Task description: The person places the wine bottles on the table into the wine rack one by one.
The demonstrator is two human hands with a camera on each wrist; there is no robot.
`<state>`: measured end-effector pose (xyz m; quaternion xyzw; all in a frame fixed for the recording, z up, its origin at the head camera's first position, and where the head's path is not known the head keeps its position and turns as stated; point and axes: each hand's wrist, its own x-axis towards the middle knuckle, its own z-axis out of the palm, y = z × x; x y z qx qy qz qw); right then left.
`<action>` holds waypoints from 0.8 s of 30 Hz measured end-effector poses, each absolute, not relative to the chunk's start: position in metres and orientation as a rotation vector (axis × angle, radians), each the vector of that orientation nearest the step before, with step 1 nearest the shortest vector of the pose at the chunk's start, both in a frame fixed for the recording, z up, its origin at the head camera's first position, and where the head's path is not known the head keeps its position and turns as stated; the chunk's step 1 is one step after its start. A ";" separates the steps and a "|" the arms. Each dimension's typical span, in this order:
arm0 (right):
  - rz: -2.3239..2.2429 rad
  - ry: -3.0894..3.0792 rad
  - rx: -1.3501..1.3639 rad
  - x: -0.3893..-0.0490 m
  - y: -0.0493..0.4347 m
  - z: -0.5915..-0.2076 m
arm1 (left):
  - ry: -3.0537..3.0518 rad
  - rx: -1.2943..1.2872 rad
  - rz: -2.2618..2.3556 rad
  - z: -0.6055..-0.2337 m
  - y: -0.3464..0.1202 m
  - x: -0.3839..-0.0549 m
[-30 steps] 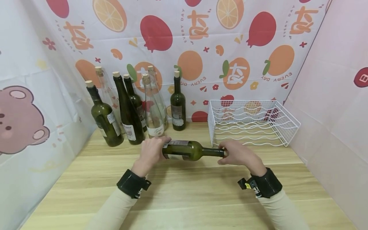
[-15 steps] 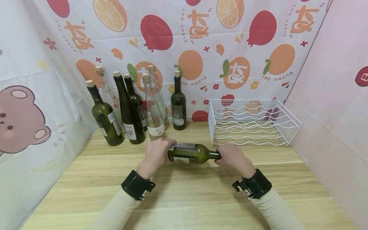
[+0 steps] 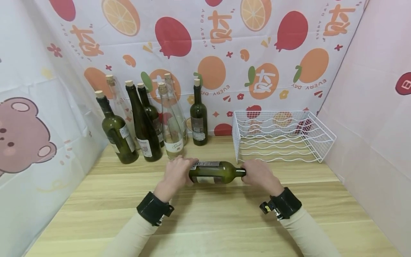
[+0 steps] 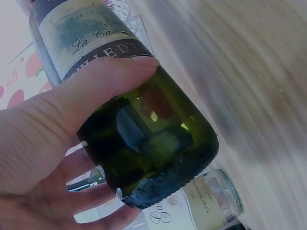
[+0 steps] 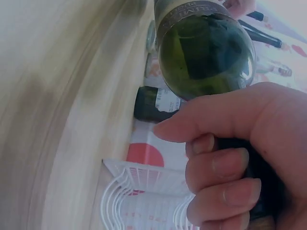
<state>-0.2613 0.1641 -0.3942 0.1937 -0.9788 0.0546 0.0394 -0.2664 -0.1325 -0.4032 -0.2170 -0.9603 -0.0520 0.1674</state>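
A dark green wine bottle point(image 3: 210, 172) lies sideways between my hands above the table, its neck toward the right. My left hand point(image 3: 178, 175) grips its base end; in the left wrist view the thumb lies across the bottle point(image 4: 168, 129) at the label's edge, fingers on the other side. My right hand point(image 3: 259, 175) wraps round the neck; the right wrist view shows its fingers point(image 5: 223, 184) curled there, and the cork end shows at the bottom of that view. Paper labels cover part of the bottle's body.
Several corked bottles stand at the back left, among them a slim dark one point(image 3: 144, 125) and a clear one point(image 3: 171, 125). A green bottle point(image 3: 199, 123) stands apart at back centre. A white wire rack point(image 3: 279, 137) is at back right on the wooden table point(image 3: 208, 225).
My right hand has slid from the cork end onto the bottle's neck and closed round it. The bottle and my left hand have shifted slightly to the right.
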 end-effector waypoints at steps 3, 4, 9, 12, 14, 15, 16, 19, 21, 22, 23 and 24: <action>0.197 -3.006 0.637 -0.266 0.170 -0.394 | -2.721 -0.649 -0.198 -0.404 -0.134 -0.267; 0.215 -3.012 0.650 -0.267 0.173 -0.393 | -2.715 -0.656 -0.225 -0.404 -0.135 -0.268; 0.310 -3.018 0.684 -0.269 0.186 -0.387 | -2.706 -0.693 -0.409 -0.401 -0.141 -0.269; 0.305 -2.999 0.681 -0.270 0.193 -0.386 | -2.746 -0.711 -0.464 -0.396 -0.146 -0.268; 0.289 -2.992 0.670 -0.270 0.197 -0.387 | -2.789 -0.719 -0.485 -0.394 -0.150 -0.268; 0.275 -2.980 0.671 -0.271 0.199 -0.389 | -2.811 -0.717 -0.496 -0.393 -0.151 -0.267; 0.268 -2.970 0.671 -0.271 0.201 -0.390 | -2.833 -0.712 -0.492 -0.391 -0.152 -0.267; 0.261 -2.955 0.690 -0.271 0.207 -0.392 | -2.893 -0.699 -0.485 -0.387 -0.155 -0.267; 0.269 -2.938 0.720 -0.272 0.212 -0.393 | -2.934 -0.684 -0.474 -0.384 -0.156 -0.266; 0.272 -2.934 0.735 -0.272 0.214 -0.392 | -2.953 -0.679 -0.469 -0.383 -0.157 -0.266; 0.276 -2.932 0.747 -0.272 0.216 -0.392 | -2.972 -0.675 -0.464 -0.382 -0.158 -0.265; 0.280 -2.924 0.760 -0.272 0.218 -0.392 | -2.992 -0.667 -0.465 -0.381 -0.159 -0.265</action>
